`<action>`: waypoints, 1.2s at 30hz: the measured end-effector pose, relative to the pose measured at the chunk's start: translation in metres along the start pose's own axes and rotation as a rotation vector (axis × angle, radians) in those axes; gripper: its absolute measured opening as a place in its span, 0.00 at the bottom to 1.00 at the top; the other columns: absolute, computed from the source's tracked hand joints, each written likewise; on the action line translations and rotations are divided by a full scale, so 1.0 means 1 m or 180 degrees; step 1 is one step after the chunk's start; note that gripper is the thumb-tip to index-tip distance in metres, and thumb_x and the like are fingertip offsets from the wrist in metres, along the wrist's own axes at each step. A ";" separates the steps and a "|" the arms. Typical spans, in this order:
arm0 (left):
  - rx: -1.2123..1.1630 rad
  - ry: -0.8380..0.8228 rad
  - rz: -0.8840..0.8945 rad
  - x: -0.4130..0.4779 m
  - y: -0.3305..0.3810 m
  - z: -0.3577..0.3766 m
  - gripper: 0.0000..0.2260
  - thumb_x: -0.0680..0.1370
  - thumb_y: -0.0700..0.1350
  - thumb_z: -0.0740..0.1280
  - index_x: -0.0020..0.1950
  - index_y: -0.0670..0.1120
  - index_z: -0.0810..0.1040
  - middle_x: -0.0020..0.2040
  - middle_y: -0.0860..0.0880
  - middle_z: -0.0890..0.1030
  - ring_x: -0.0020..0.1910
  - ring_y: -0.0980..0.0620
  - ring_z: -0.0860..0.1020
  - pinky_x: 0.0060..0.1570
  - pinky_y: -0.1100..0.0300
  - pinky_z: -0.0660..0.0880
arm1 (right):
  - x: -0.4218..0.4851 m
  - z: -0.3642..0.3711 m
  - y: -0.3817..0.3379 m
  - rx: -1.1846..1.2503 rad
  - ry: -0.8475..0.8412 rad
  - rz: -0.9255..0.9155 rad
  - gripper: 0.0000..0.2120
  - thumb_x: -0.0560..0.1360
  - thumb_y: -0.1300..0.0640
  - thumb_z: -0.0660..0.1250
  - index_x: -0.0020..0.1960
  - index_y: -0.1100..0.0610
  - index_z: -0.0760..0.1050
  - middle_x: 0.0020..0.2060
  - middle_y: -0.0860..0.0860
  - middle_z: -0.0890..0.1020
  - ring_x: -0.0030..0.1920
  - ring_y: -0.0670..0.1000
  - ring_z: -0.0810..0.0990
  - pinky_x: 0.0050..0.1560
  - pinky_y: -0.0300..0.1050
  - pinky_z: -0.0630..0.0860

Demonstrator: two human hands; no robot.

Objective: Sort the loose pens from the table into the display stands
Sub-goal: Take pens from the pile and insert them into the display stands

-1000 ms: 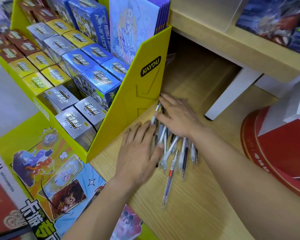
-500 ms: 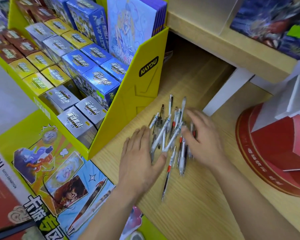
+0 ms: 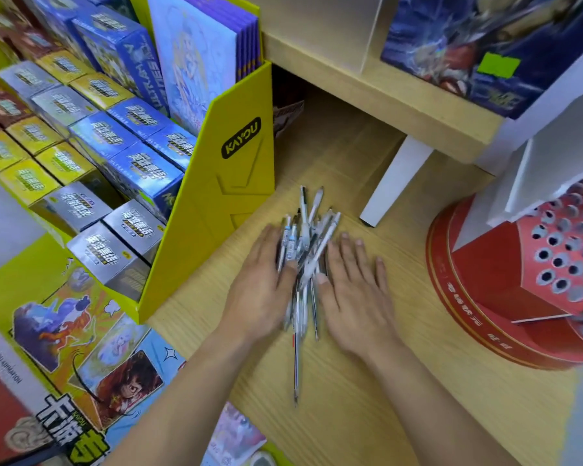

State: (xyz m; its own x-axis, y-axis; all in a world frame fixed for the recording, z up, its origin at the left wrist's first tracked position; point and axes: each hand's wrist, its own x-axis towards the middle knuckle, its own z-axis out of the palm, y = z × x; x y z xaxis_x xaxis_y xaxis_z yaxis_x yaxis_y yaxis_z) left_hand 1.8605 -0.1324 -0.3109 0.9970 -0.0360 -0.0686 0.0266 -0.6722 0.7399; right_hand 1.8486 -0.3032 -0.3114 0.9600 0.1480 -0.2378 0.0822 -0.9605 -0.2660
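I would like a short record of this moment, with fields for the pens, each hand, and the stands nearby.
pens: loose pile lying on the wooden table, between the two hands
left hand: flat, fingers straight, against the left side of the pile
right hand: flat, fingers straight, against the right side of the pile
red stand: right of the pile, many round holes, apart from both hands
yellow display: left of the pile, holds boxes
task state: no pen lifted yet
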 end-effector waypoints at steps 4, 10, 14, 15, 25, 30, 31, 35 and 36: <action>0.0078 0.0099 -0.0034 -0.001 0.004 0.009 0.27 0.85 0.51 0.58 0.81 0.43 0.59 0.81 0.44 0.62 0.80 0.47 0.59 0.79 0.54 0.53 | -0.006 -0.001 0.001 0.0051 -0.0020 -0.0050 0.33 0.81 0.40 0.33 0.81 0.54 0.31 0.81 0.48 0.37 0.80 0.48 0.34 0.79 0.55 0.35; -0.0305 0.0354 -0.0284 0.004 0.017 0.016 0.28 0.83 0.49 0.64 0.80 0.42 0.61 0.77 0.46 0.68 0.76 0.46 0.63 0.75 0.60 0.56 | 0.010 -0.002 -0.009 0.0152 -0.0194 -0.0469 0.32 0.79 0.39 0.31 0.81 0.48 0.31 0.81 0.44 0.38 0.80 0.47 0.33 0.79 0.59 0.36; 0.0023 0.0522 -0.0379 0.002 0.010 0.002 0.30 0.80 0.53 0.65 0.78 0.42 0.64 0.73 0.45 0.71 0.71 0.52 0.62 0.64 0.68 0.51 | 0.007 -0.007 0.002 0.0148 -0.0229 -0.0590 0.31 0.82 0.37 0.36 0.81 0.47 0.33 0.81 0.44 0.38 0.79 0.45 0.33 0.79 0.53 0.34; 0.0082 0.0509 -0.0358 0.001 0.010 0.001 0.31 0.78 0.55 0.65 0.78 0.42 0.66 0.72 0.45 0.72 0.70 0.53 0.61 0.64 0.67 0.51 | 0.006 -0.007 0.003 0.0093 -0.0235 -0.0611 0.32 0.81 0.36 0.35 0.81 0.47 0.32 0.81 0.44 0.38 0.79 0.46 0.33 0.79 0.53 0.33; -0.0155 0.0426 -0.0654 0.014 0.017 0.017 0.35 0.77 0.63 0.65 0.77 0.44 0.64 0.67 0.46 0.72 0.68 0.47 0.67 0.68 0.56 0.67 | 0.005 -0.003 0.004 -0.0143 -0.0175 -0.0722 0.32 0.81 0.35 0.34 0.81 0.46 0.35 0.80 0.41 0.36 0.79 0.49 0.31 0.79 0.56 0.34; -0.0297 0.0546 -0.0524 0.013 0.015 0.018 0.32 0.78 0.54 0.70 0.78 0.44 0.64 0.68 0.45 0.73 0.65 0.53 0.68 0.62 0.66 0.64 | 0.005 -0.003 0.005 -0.0074 -0.0120 -0.0712 0.29 0.84 0.38 0.39 0.81 0.45 0.34 0.80 0.41 0.38 0.80 0.48 0.32 0.79 0.57 0.36; -0.0356 0.0534 -0.0524 0.013 0.015 0.016 0.32 0.78 0.54 0.70 0.77 0.44 0.65 0.69 0.45 0.74 0.67 0.52 0.69 0.65 0.64 0.65 | 0.005 -0.002 0.005 -0.0067 -0.0097 -0.0711 0.29 0.84 0.37 0.39 0.80 0.44 0.33 0.80 0.41 0.38 0.80 0.48 0.33 0.79 0.57 0.37; -0.0814 0.0538 -0.0540 0.014 0.009 0.009 0.28 0.76 0.52 0.71 0.73 0.49 0.67 0.64 0.52 0.79 0.66 0.56 0.76 0.66 0.54 0.74 | 0.006 0.000 0.005 -0.0037 -0.0051 -0.0723 0.30 0.83 0.36 0.39 0.80 0.42 0.33 0.81 0.41 0.39 0.80 0.48 0.34 0.80 0.57 0.37; -0.0922 0.0533 -0.0545 0.013 0.008 0.007 0.25 0.78 0.48 0.72 0.71 0.53 0.66 0.61 0.56 0.80 0.61 0.63 0.78 0.63 0.62 0.74 | 0.005 0.000 0.005 -0.0024 -0.0041 -0.0719 0.30 0.83 0.36 0.40 0.81 0.42 0.34 0.81 0.41 0.40 0.80 0.48 0.35 0.80 0.57 0.37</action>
State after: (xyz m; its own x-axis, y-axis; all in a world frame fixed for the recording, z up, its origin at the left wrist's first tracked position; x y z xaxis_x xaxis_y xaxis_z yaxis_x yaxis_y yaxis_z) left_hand 1.8735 -0.1432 -0.3107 0.9738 0.1963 -0.1151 0.1896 -0.4201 0.8874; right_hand 1.8541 -0.3077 -0.3141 0.9135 0.3624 -0.1851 0.2966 -0.9044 -0.3068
